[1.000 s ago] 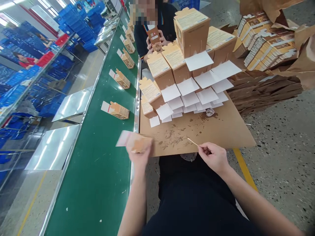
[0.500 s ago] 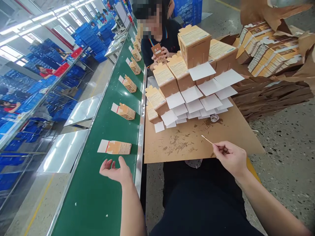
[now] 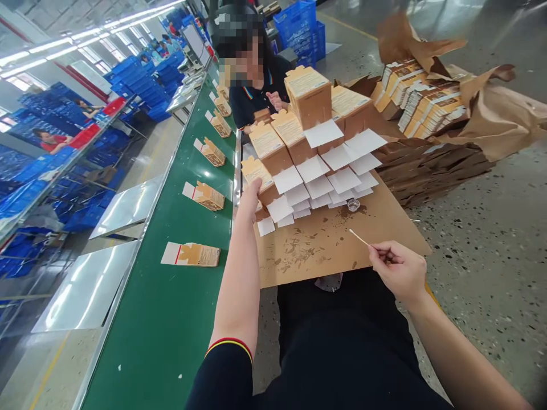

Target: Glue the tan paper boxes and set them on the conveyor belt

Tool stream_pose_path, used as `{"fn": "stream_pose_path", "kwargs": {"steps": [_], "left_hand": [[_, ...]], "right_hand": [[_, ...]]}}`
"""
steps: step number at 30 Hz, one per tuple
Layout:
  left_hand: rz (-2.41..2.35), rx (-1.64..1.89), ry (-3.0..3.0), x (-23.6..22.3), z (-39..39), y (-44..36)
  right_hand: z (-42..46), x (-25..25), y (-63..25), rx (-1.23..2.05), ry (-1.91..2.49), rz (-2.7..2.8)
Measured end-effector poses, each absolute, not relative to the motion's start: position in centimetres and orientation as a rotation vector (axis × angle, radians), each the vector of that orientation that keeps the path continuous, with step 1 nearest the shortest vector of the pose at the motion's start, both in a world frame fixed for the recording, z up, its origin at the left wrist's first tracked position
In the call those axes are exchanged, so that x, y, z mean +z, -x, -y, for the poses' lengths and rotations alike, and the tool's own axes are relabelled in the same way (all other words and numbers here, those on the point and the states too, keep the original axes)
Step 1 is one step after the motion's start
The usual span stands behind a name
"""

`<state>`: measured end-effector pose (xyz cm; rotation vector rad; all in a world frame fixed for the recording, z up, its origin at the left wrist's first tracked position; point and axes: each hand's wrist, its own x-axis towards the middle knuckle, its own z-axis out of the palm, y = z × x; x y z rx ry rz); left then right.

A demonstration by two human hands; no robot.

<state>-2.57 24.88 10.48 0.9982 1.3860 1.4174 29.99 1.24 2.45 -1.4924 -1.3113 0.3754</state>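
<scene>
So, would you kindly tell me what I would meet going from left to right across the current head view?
The nearest shiny metal panel, the nearest carton on the green surface, the left hand, the cotton swab, the right hand.

In my head view the left hand (image 3: 248,199) is against a carton (image 3: 257,169) at the left of a stack (image 3: 311,168); I can't tell its grip. The right hand (image 3: 397,267) pinches a cotton swab (image 3: 359,237) over the brown tabletop (image 3: 384,228). Boxes (image 3: 209,196) line the green belt (image 3: 171,319) beside a co-worker (image 3: 244,108).
</scene>
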Motion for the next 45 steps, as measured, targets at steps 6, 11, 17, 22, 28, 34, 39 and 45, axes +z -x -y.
{"fn": "stream_pose_path", "kwargs": {"steps": [6,11,17,22,28,34,39,45], "left_hand": [[-1.344,1.494,-0.842,12.3,-22.7,2.9],[-1.176,1.618,-0.928,12.4,-15.0,5.0],[-1.264,1.439,-0.904,5.7,-5.4,5.1],[-1.364,1.366,-0.970,1.4,-3.6,4.4],[-1.404,1.256,-0.982,0.7,-3.9,4.4],[-1.419,1.302,-0.928,0.7,-3.9,4.1],[-1.442,1.308,-0.971,1.1,-3.7,4.0],[-1.451,1.297,-0.964,0.9,-3.8,3.9]], "right_hand": [[-4.1,3.4,-32.9,0.330,1.604,1.317],[-9.8,4.3,-35.1,0.354,1.719,1.597],[-14.4,3.4,-36.0,0.329,1.654,1.823],[-15.5,3.4,-36.8,0.305,1.668,1.870],[-11.3,4.7,-36.0,0.320,1.660,1.726],[-2.9,2.2,-26.2,0.702,1.302,1.799],[-0.4,-0.6,-20.3,0.712,1.183,1.931],[-0.6,-1.8,-19.6,0.648,1.089,2.026]]}}
